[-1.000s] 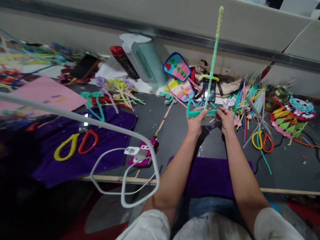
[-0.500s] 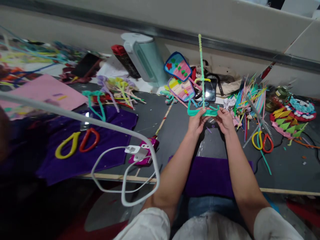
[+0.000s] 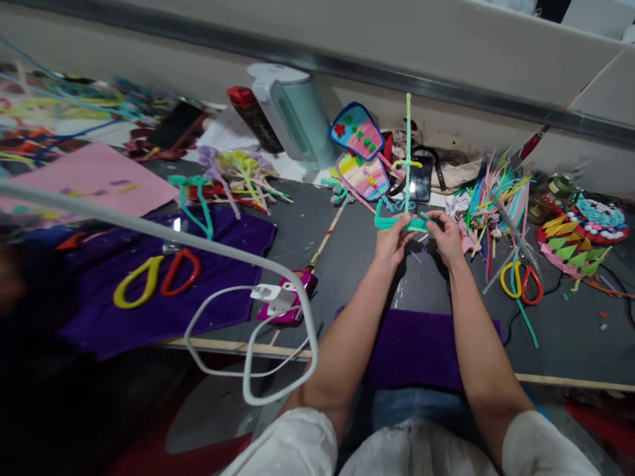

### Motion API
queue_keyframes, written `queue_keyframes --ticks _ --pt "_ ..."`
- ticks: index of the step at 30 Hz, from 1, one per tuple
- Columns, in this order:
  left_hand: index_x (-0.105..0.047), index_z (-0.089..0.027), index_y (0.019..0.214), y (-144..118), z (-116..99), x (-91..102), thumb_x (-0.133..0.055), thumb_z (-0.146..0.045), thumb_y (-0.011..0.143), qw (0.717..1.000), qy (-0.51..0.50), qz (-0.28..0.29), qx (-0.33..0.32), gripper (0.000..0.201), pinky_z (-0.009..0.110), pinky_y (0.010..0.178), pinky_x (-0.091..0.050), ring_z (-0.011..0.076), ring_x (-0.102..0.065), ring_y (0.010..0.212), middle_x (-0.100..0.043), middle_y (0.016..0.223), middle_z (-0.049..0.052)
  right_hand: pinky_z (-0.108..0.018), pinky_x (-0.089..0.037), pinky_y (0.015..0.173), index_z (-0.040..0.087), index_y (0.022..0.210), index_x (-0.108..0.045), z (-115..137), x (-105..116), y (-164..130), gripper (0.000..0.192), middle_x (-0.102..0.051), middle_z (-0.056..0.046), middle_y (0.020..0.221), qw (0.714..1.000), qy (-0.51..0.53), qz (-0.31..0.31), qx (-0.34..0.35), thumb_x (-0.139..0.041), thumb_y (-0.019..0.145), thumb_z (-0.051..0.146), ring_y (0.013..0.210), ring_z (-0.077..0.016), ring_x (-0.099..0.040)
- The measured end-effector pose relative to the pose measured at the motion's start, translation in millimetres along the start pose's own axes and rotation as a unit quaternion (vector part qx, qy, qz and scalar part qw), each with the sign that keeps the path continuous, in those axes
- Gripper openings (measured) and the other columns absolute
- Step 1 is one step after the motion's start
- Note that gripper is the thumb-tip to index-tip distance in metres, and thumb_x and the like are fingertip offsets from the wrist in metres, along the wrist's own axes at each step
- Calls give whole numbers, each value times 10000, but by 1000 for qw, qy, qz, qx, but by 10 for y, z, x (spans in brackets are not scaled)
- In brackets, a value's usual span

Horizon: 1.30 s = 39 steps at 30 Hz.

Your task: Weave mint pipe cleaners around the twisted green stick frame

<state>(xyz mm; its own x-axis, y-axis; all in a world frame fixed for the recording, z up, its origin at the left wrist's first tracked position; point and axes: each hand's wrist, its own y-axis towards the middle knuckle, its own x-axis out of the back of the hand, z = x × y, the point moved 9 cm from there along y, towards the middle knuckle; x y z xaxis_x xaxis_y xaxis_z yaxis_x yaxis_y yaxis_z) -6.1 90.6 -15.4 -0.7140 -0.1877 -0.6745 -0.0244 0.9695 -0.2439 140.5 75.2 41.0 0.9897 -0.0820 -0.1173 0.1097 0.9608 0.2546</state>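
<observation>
Both my hands hold a teal pipe-cleaner bundle [image 3: 397, 223] level above the grey table [image 3: 347, 264]. My left hand [image 3: 391, 243] pinches its left part, my right hand [image 3: 446, 237] its right end. A twisted light-green pipe cleaner [image 3: 408, 152] stands upright from the bundle's middle, with a short yellow piece [image 3: 409, 164] wrapped across it. A purple cloth [image 3: 417, 350] lies under my forearms at the table's near edge.
Loose pipe cleaners [image 3: 489, 195] and yellow-red scissors [image 3: 520, 283] lie to the right, felt crafts [image 3: 580, 231] beyond. Two colourful fans [image 3: 364, 155], a phone [image 3: 419, 182] and a pale green appliance [image 3: 292, 119] stand behind. Left: purple cloth [image 3: 149, 291], scissors [image 3: 156, 281], white cable [image 3: 238, 330], pink device [image 3: 288, 301].
The upright green pipe cleaner reaches much less high than a second ago, and it leaned left before standing straight. My hands have stayed in nearly the same place on the teal bundle.
</observation>
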Motion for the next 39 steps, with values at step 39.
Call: queue_keyframes --ticks 39 --pt "-749 -152 789 -288 -311 -282 -938 -394 560 980 115 62 -151 383 338 705 -627 232 -764 742 -786 803 87 -275 -453 638 192 732 -652 -229 369 -12 296 -589 38 617 981 -51 -183 -28 -671 729 487 620 -131 -519"
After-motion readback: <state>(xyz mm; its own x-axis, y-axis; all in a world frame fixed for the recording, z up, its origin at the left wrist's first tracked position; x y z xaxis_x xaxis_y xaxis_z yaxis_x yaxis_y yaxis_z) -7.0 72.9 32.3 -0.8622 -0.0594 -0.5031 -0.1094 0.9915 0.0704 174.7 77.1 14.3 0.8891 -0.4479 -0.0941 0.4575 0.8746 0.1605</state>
